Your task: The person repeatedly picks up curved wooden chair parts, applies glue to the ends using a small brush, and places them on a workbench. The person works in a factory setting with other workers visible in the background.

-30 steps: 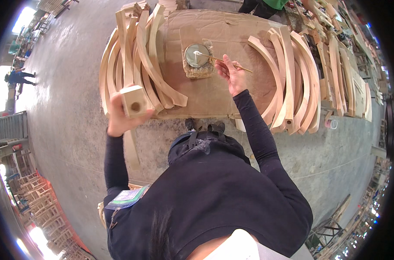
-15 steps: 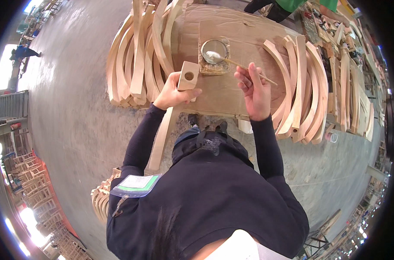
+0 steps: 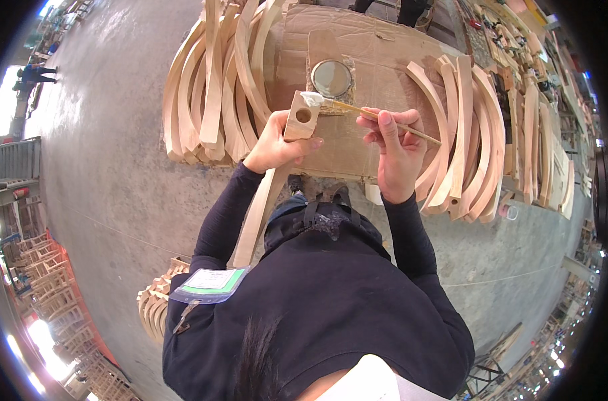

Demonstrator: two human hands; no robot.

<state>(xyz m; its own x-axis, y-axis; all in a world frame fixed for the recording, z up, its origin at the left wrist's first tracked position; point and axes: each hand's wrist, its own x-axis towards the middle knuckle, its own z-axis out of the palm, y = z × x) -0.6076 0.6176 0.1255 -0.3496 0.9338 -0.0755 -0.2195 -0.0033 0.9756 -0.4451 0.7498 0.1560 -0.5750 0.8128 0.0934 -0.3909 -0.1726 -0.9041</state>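
Observation:
My left hand (image 3: 280, 144) is closed around a long wooden piece (image 3: 260, 214) near its upper end. That end face has a round hole and points up, while the rest slants down beside my left leg. In my right hand (image 3: 397, 144) is a thin brush (image 3: 357, 110) with a pale wooden handle, pinched between thumb and fingers. The brush tip carries a lump of white glue-like paste (image 3: 311, 99), which touches the far edge of the holed end. Just beyond it, a round tin (image 3: 331, 79) with whitish contents stands on a stained board.
Brown cardboard (image 3: 377, 53) covers the bench. Curved wooden pieces (image 3: 204, 100) are stacked on the left, with another curved stack (image 3: 468, 140) on the right. More wooden parts (image 3: 541, 134) lie farther right. Another person's legs (image 3: 411, 10) show at the far edge.
My right hand has brought the brush out of the tin, and the white paste now meets the wooden end. My left hand has shifted slightly right. The person opposite has moved left.

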